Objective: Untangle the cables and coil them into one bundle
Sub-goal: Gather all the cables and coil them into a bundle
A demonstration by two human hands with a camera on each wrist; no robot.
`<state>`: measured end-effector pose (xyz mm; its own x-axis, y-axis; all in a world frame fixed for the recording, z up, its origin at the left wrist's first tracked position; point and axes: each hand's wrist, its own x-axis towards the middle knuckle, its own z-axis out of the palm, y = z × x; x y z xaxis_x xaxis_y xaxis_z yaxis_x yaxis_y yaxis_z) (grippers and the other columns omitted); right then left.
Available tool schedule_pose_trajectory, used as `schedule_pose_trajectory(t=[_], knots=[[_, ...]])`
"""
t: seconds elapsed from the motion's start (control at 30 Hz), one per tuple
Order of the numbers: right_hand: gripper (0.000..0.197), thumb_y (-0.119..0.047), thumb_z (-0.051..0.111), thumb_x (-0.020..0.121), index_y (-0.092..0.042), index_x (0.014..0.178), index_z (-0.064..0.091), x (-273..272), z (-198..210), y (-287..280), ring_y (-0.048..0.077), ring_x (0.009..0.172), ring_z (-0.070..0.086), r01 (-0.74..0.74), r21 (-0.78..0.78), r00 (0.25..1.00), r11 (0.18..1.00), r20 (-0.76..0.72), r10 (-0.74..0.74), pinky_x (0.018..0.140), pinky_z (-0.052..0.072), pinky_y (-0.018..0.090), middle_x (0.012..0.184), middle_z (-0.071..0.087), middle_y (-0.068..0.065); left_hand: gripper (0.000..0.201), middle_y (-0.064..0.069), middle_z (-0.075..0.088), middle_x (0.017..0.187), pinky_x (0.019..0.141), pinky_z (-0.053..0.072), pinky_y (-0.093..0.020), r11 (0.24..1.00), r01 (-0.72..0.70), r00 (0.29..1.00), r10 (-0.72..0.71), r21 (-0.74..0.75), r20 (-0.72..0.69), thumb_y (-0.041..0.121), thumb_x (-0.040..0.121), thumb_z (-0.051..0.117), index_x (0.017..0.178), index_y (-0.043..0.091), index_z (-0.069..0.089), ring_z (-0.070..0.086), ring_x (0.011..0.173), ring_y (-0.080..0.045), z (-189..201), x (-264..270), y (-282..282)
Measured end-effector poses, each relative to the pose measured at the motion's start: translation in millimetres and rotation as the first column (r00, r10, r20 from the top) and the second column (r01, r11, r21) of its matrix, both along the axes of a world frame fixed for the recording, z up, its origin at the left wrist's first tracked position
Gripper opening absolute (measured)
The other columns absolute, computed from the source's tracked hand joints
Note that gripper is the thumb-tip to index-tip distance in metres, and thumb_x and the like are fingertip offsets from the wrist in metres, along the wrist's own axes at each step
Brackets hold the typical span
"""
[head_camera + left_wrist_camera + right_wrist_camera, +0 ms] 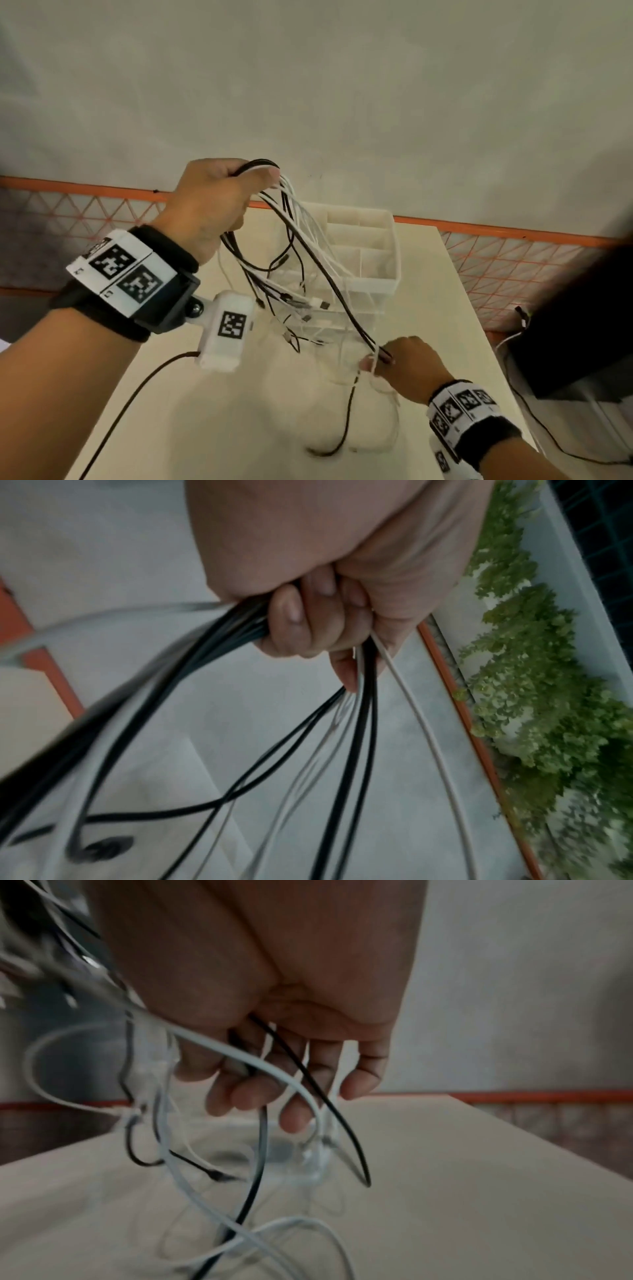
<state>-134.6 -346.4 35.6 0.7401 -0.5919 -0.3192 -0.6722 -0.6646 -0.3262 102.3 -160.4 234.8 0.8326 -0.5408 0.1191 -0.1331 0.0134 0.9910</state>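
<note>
The left hand [212,198] is raised above the table [212,411], its fingers clenched round a gathered bunch of black and white cables [301,240] that fan out and hang down from the fist. Lower and nearer, the right hand [407,366] holds a few of the same strands where they run down taut; its fingers [253,1093] are loosely curled with a black and a white cable threaded between them. The loose tails trail onto the tabletop, and several plug ends [318,305] dangle in front of a white compartmented organiser [376,246].

These cables look thin, light and limp — they should bend freely and hold no shape, and the smooth jackets may slide through a slack grip. The plugs seem the likeliest parts to snag in crossings. A sensible hold is the bunch itself, near the fist, drawing one strand out at a time — not tugging at the connectors.
</note>
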Motion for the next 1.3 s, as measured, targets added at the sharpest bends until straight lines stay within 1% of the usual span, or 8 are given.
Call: schedule_pose_trajectory(t=[0.23,0.43,0.57,0.67,0.77,1.0,1.17,1.3], knots=[[0.057,-0.06,0.035,0.099,-0.015,0.091,0.07,-1,-18,-15,0.032,0.086,0.064,0.369,0.03,0.917,0.929,0.15,-0.369,0.075,0.049,0.035,0.095,0.071,0.013,0.014,-0.011,0.027,0.066,0.042,0.016,-0.022,0.983,0.179,0.982,-0.181,-0.052,-0.045,0.026,0.085,0.074,0.078,0.014,0.079,0.016,0.046,-0.014,-6,-9,-14],[0.048,-0.054,0.042,0.094,-0.014,0.08,0.064,-2,-2,-39,0.034,0.069,0.061,0.493,0.158,0.446,0.855,0.799,-0.405,0.07,0.055,0.046,0.073,0.061,0.011,0.015,0.0,0.023,0.054,0.046,0.017,-0.024,0.984,0.15,0.988,-0.152,0.094,0.011,0.029,0.086,0.073,0.084,0.016,0.081,0.017,0.049,-0.019,-23,-14,-14],[0.023,-0.012,0.073,0.089,0.002,0.074,0.063,-22,-14,-42,0.041,0.067,0.06,0.589,-0.214,0.58,0.779,0.783,-0.223,0.063,0.042,0.034,0.084,0.057,0.023,0.015,0.006,0.025,0.048,0.044,0.017,-0.023,0.995,0.095,0.995,-0.093,0.038,-0.039,0.028,0.086,0.073,0.08,0.017,0.08,0.017,0.047,-0.015,-20,-7,-9],[0.036,-0.024,0.081,0.079,-0.013,0.11,0.066,-35,-38,-30,0.038,0.098,0.063,0.335,-0.091,0.91,0.938,0.29,-0.297,0.085,0.051,0.039,0.112,0.054,0.012,0.017,0.005,0.023,0.05,0.042,0.016,-0.023,0.993,0.118,0.992,-0.117,0.018,-0.048,0.027,0.088,0.071,0.076,0.02,0.081,0.017,0.049,-0.016,-17,-4,-6],[0.07,-0.032,0.074,0.074,-0.029,0.139,0.05,-36,-27,-21,0.006,0.104,0.058,0.036,0.122,0.999,0.992,-0.002,-0.037,0.1,0.046,0.03,0.135,0.044,-0.003,0.017,0.005,0.025,0.05,0.04,0.018,-0.021,0.978,0.198,0.98,-0.196,0.072,-0.042,0.029,0.089,0.069,0.084,0.017,0.081,0.017,0.049,-0.016,-19,-6,-6],[0.025,-0.031,0.076,0.082,-0.03,0.105,0.067,32,103,25,0.007,0.079,0.062,-0.091,0.163,0.661,0.982,0.747,-0.063,0.066,0.05,0.019,0.105,0.069,-0.018,0.023,-0.002,0.02,0.062,0.046,0.016,-0.023,0.892,0.413,0.909,-0.416,0.183,-0.022,0.032,0.09,0.066,0.089,0.013,0.079,0.015,0.052,-0.017,-23,-25,-12],[0.022,-0.03,0.075,0.088,-0.01,0.083,0.07,66,128,44,0.026,0.053,0.04,-0.198,0.24,0.53,0.951,0.842,-0.102,0.05,0.035,0.028,0.062,0.053,0.018,0.044,0.003,0.021,0.056,0.049,0.016,-0.026,0.843,0.469,0.878,-0.477,0.265,-0.038,0.054,0.09,0.055,0.074,0.02,0.078,0.017,0.052,-0.016,-23,-37,-9],[0.017,-0.02,0.084,0.079,-0.015,0.078,0.068,64,139,35,0.009,0.049,0.041,-0.064,0.18,0.428,0.982,0.893,-0.136,0.048,0.035,0.019,0.058,0.055,0.0,0.055,0.007,0.03,0.047,0.047,0.023,-0.024,0.834,0.361,0.925,-0.376,0.416,-0.047,0.055,0.095,0.048,0.081,0.009,0.073,0.024,0.044,-0.011,-31,-31,-5]])
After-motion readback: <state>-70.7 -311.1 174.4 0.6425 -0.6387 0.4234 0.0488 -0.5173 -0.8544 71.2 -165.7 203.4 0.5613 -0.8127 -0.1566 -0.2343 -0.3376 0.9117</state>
